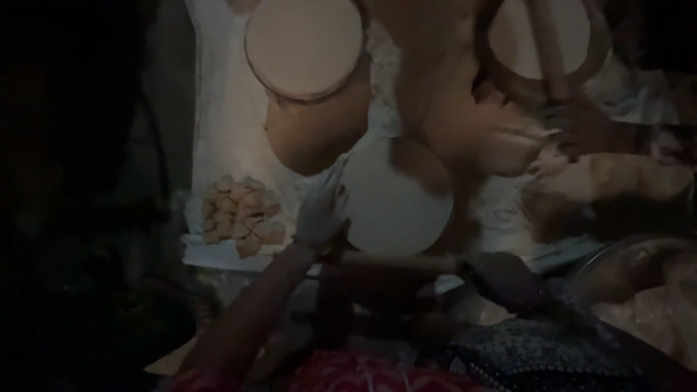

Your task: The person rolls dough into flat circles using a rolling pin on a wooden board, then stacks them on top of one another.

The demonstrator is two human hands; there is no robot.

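Dough circle (398, 194) lies flat just past both hands, ready for rolling. Left hand (319, 212) rests open on its edge, right hand (501, 279) grips the rolling pin (396, 261). Cut dough pieces (239, 215) sit left.

No labels, signs or screens in view. Only possible packaging: crinkled clear plastic wrap (657, 305) at lower right, maybe a bag; too dark to confirm

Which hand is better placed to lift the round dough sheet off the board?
Probably the left hand: it rests at the edge of the round dough sheet, while the right hand grips the rolling pin below it.
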